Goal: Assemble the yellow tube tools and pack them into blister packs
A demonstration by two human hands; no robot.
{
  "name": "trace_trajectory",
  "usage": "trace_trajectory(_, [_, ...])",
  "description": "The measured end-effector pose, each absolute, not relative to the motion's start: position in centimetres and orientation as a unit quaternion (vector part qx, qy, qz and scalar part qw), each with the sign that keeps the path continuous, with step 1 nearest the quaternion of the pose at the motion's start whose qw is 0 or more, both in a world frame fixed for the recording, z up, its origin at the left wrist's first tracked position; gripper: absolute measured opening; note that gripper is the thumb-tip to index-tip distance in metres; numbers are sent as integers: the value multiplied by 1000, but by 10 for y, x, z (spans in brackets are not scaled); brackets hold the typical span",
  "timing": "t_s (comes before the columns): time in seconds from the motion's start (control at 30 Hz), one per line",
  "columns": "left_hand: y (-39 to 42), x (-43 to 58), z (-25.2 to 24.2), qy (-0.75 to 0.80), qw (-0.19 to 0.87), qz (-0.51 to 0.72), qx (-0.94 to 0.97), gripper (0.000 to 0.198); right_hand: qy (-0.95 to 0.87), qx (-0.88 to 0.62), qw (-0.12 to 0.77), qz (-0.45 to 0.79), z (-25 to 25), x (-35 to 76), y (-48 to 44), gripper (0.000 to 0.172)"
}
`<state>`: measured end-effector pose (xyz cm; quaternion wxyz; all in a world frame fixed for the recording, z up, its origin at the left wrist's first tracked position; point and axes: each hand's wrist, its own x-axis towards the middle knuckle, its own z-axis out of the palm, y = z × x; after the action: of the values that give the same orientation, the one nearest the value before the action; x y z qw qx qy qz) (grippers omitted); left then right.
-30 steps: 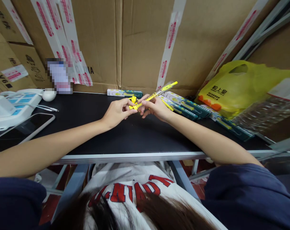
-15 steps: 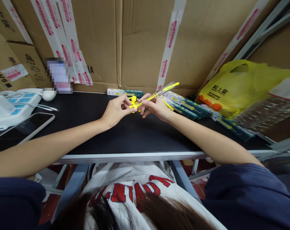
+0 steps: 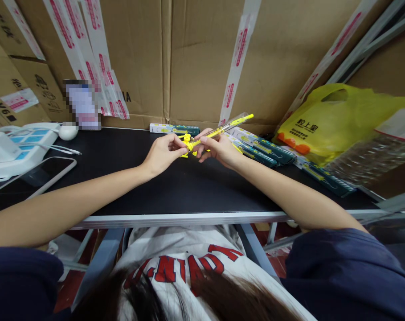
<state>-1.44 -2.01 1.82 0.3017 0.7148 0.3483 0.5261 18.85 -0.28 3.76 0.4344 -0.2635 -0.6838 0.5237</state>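
Note:
Both of my hands meet above the black tabletop (image 3: 138, 196), around a slim yellow pen (image 3: 218, 132) with a clear part, tilted up to the right. Thumb and fingers of my right hand (image 3: 218, 149) grip it along the barrel. My left hand (image 3: 164, 151) pinches its lower-left end, where the exact part is hidden by the fingertips. Clear film seems to surround the upper half of the pen. Small yellow pieces (image 3: 186, 137) show just behind my left fingertips; whether they are attached to the pen I cannot tell.
Printed pen boxes (image 3: 255, 149) lie to the right, and another box (image 3: 174, 129) rests against the cardboard wall (image 3: 202, 58). A yellow plastic bag (image 3: 329, 125) stands far right. Left are a power strip (image 3: 38, 138), a tablet-like device (image 3: 38, 178) and an upright phone (image 3: 83, 107).
The pen and both hands have shifted very slightly to the right. My hands keep the same grip.

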Motion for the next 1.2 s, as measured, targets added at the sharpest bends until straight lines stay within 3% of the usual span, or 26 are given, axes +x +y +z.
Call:
trace_trajectory(0.83, [-23, -21, 8, 361, 232, 503, 750, 23, -679, -246, 427, 544, 23, 182, -8, 47])
trace_trajectory(1.2, [-21, -14, 10, 321, 390, 453, 734, 32, -649, -255, 384, 605, 20, 186, 6, 42])
